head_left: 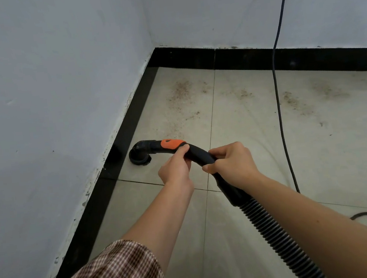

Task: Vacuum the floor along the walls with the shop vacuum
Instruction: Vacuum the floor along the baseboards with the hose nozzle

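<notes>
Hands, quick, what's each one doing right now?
Left hand: closed, gripping the black vacuum handle just behind its orange patch.
Right hand: closed around the same handle, nearer the ribbed hose.

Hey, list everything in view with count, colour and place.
walls: two, white, left and far
baseboards: two, black, at the walls' foot
floor tiles: several, beige, underfoot
dirt patches: several, brown, near far corner
brush nozzle: one, black, beside left baseboard
handle tube: one, black and orange, in both hands
ribbed hose: one, black, trailing lower right
power cord: one, dark, down far wall
sleeve: one, checked, left arm
left hand: one, gripping handle tube's front
right hand: one, gripping behind it
</notes>
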